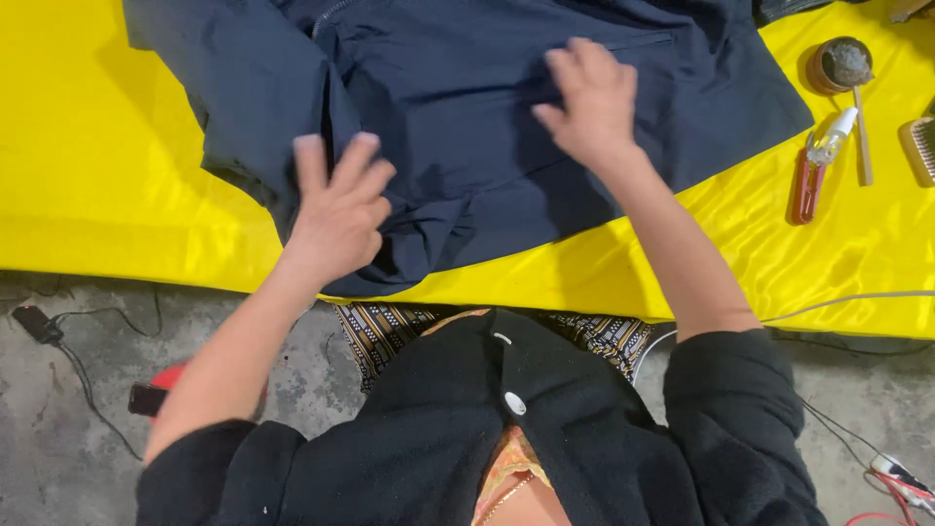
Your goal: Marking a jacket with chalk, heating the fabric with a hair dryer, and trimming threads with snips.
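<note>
Fingers [336, 161] of both hands press navy jacket [467, 107], its top cropped.

navy jacket [458, 107] cut off at the top edge.

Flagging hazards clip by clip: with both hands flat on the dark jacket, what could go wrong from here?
1. The jacket's bunched hem beside the left hand may get pressed into creases.
2. The glossy yellow cloth looks slippery; the jacket could slide under the right hand.
3. The small spray bottle lies near the jacket's edge and might be knocked.
</note>
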